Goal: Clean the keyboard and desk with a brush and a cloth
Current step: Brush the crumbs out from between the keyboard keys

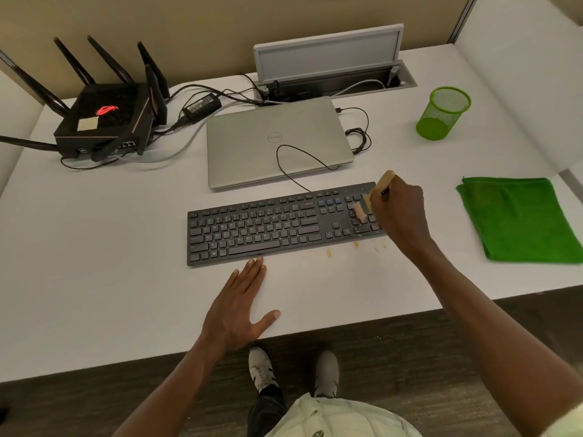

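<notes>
A black keyboard (268, 227) lies across the middle of the white desk (110, 263). My right hand (399, 212) grips a small wooden-handled brush (377, 192), its pale bristles down on the number pad at the keyboard's right end. My left hand (239, 302) rests flat on the desk with fingers straight, fingertips touching the keyboard's front edge. Brown crumbs (356, 246) lie on the desk just in front of the keyboard's right part. A folded green cloth (520, 219) lies at the right edge of the desk.
A closed silver laptop (277, 143) sits behind the keyboard, with a cable looping over it. A black router (101, 121) with antennas stands at the back left beside a power adapter (202, 105). A green mesh cup (444, 113) stands at the back right. An open cable hatch (331, 58) lies at the back.
</notes>
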Demonstrator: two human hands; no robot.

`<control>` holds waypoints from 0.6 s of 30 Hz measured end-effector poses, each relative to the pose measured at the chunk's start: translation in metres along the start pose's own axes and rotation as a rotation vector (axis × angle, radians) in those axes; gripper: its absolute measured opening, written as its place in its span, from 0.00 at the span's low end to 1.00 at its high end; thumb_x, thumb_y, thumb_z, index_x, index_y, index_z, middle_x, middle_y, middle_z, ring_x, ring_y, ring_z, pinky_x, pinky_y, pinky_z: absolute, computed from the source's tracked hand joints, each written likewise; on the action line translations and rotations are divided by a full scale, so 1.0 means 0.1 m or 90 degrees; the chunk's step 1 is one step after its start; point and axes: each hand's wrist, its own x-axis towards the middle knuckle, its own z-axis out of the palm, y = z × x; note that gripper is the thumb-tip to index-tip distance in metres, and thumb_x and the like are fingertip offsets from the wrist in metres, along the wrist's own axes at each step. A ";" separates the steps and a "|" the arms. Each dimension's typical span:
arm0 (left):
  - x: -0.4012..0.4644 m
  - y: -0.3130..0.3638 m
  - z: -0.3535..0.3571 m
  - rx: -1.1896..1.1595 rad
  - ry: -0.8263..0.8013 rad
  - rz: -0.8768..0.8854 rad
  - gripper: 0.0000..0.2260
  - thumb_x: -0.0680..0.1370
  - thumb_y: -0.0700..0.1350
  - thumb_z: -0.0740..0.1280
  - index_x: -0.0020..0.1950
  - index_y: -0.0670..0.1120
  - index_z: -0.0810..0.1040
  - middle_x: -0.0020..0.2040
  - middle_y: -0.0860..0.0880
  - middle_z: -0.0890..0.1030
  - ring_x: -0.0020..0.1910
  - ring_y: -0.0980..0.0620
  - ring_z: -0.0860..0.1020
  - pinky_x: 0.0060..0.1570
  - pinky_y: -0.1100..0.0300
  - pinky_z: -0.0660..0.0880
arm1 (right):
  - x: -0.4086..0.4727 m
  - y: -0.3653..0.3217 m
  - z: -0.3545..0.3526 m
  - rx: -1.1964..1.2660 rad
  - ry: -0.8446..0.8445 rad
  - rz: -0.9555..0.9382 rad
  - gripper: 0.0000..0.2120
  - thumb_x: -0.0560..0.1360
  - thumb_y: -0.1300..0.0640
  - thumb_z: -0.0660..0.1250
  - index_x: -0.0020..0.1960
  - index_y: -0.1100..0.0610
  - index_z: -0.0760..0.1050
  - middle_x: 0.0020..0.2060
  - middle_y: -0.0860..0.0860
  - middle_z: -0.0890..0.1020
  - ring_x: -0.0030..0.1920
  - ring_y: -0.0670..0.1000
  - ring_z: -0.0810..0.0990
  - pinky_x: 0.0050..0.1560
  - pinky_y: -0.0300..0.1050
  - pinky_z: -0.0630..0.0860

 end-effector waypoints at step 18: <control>0.00 0.00 0.00 0.001 -0.004 0.000 0.41 0.80 0.70 0.55 0.84 0.45 0.50 0.84 0.50 0.45 0.83 0.54 0.45 0.80 0.54 0.45 | 0.11 0.17 -0.23 -0.139 -0.133 -0.280 0.09 0.72 0.72 0.65 0.45 0.58 0.76 0.32 0.50 0.80 0.31 0.54 0.76 0.31 0.45 0.71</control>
